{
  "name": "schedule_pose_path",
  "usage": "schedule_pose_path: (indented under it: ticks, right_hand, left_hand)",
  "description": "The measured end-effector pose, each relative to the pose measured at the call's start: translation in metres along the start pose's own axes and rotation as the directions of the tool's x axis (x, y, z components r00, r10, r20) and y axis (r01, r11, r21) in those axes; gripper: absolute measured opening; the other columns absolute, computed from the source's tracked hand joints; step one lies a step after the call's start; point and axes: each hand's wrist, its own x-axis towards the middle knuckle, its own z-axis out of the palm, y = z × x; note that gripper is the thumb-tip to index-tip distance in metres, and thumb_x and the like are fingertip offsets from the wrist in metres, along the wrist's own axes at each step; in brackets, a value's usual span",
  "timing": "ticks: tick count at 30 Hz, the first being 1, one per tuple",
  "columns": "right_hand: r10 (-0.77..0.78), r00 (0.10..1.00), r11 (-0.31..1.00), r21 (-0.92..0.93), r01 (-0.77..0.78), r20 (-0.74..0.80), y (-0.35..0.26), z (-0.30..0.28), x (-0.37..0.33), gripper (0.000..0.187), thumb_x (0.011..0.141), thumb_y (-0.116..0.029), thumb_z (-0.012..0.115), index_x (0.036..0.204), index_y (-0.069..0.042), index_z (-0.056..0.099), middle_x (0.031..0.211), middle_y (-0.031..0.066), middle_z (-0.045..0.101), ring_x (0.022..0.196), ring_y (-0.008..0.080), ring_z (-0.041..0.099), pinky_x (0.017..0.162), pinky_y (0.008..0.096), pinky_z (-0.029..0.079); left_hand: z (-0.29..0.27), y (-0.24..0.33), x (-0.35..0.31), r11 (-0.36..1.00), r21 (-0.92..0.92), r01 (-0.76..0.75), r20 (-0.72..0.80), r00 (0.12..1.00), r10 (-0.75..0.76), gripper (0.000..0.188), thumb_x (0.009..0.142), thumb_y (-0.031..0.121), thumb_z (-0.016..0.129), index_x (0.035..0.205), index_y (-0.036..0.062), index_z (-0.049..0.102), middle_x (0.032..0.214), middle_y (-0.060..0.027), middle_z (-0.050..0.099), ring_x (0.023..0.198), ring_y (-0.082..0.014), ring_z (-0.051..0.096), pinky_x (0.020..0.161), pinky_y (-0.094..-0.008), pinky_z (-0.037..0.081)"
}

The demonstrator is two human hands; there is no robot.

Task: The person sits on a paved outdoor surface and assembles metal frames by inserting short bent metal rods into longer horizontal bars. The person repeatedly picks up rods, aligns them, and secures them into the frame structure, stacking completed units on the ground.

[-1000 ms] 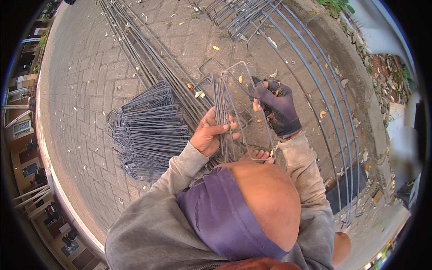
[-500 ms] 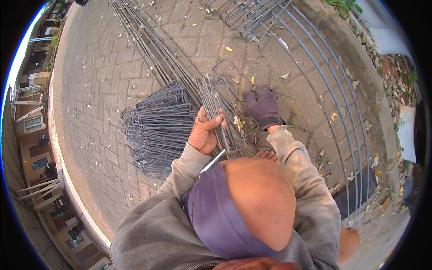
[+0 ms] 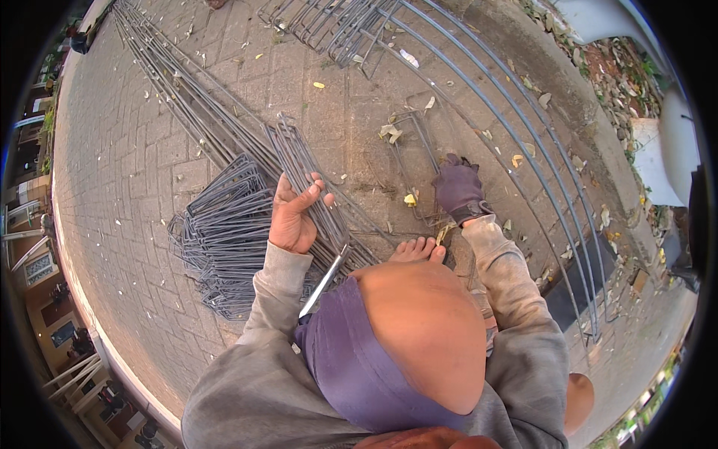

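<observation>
My bare left hand [image 3: 293, 217] is closed around a bundle of narrow rectangular rebar stirrups [image 3: 303, 161], thumb across the top. Just left of it, many grey stirrups [image 3: 228, 232] lie in a dense heap on the paving. My right hand [image 3: 458, 187], in a dark glove, has its fingers curled at the side of a few loose stirrups [image 3: 402, 161] low over the ground; its fingertips are partly hidden. Yellow leaves [image 3: 410, 200] lie among those stirrups. A silver metal bar [image 3: 326, 280] slants up beside my left knee, its lower end hidden.
Long thin rods [image 3: 176, 82] stretch to the far left. A rebar cage [image 3: 336, 34] with long bars [image 3: 516, 127] curves down the right side, by a concrete kerb [image 3: 557, 90]. My bare foot [image 3: 419, 251] rests between my hands. A dark flat sheet [image 3: 580, 280] lies under the bars.
My right hand has moved right, away from the left-hand bundle, and the loose stirrups have come with it. My left hand keeps its hold. The view has shifted right.
</observation>
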Motion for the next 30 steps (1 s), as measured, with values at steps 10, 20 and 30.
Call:
schedule_pose_path:
  ticks: [10,20,30]
  right_hand:
    - [0.055,0.979,0.731,0.676,0.095,-0.197,0.022,-0.065,-0.098,0.034,0.086,-0.015,0.070,0.117,-0.002,0.067,0.096,0.0198,0.073,0.081,0.0342,0.071,0.078,0.0427,0.055]
    - [-0.172,0.970,0.490,0.840,0.233,-0.169,0.019,-0.127,-0.118,0.015,0.092,-0.013,0.070,0.101,-0.001,0.071,0.090,0.0148,0.075,0.103,0.0292,0.073,0.084,0.0362,0.055]
    - [-0.077,0.845,0.774,0.503,0.386,-0.530,-0.003,-0.151,-0.090,0.018,0.095,-0.018,0.070,0.092,-0.001,0.075,0.083,0.0123,0.075,0.088,0.0275,0.073,0.078,0.0358,0.055]
  left_hand:
    - [0.050,-0.062,0.017,0.938,0.064,0.340,0.098,0.934,-0.345,0.049,0.093,-0.005,0.066,0.136,0.0096,0.048,0.115,-0.0035,0.063,0.103,-0.0155,0.067,0.081,-0.0381,0.066]
    - [0.053,-0.062,0.019,0.946,0.102,0.308,0.154,0.935,-0.321,0.044,0.091,-0.005,0.068,0.130,0.0074,0.051,0.113,-0.0058,0.065,0.102,-0.0166,0.068,0.080,-0.0393,0.067]
    - [0.045,-0.052,0.013,0.965,0.086,0.246,0.102,0.962,-0.254,0.045,0.093,-0.006,0.065,0.132,0.0104,0.051,0.114,-0.0031,0.064,0.102,-0.0146,0.068,0.082,-0.0403,0.066]
